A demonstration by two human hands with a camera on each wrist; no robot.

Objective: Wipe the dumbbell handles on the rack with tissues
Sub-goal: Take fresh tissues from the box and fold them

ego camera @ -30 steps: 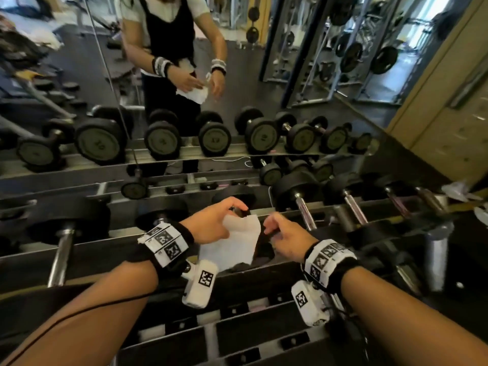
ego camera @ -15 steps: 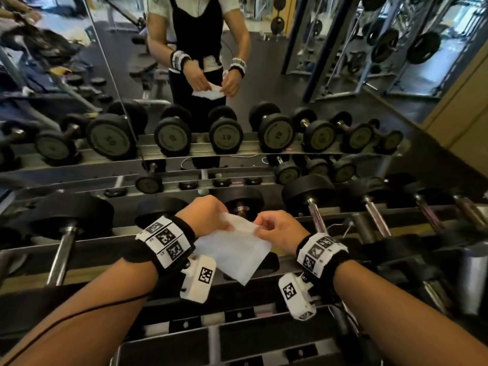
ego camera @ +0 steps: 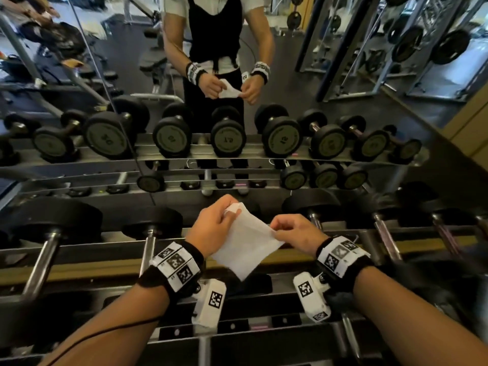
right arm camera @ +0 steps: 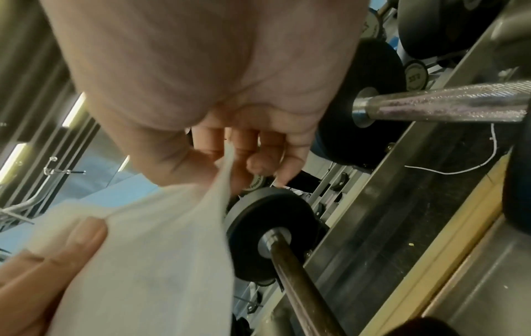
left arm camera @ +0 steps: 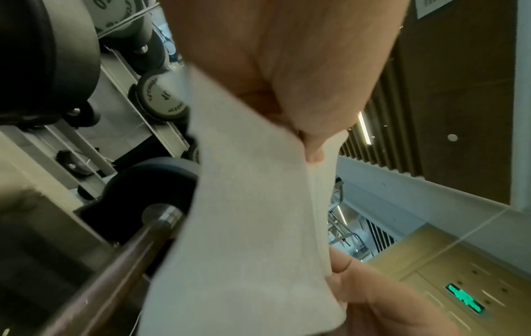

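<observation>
Both hands, left (ego camera: 211, 228) and right (ego camera: 298, 233), pinch the tissue (ego camera: 245, 249) by opposite corners. It hangs above the rack (ego camera: 79, 270), clear of the handles (ego camera: 148, 249).

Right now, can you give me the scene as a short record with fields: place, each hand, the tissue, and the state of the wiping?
place: dumbbell rack facing a mirror
left hand: pinches the tissue's upper corner
right hand: pinches the tissue's right edge
tissue: white, held spread between both hands above the rack, touching no handle
nearest handles: one left of the hands, one behind the right hand
wiping: not yet begun on any handle in view
</observation>
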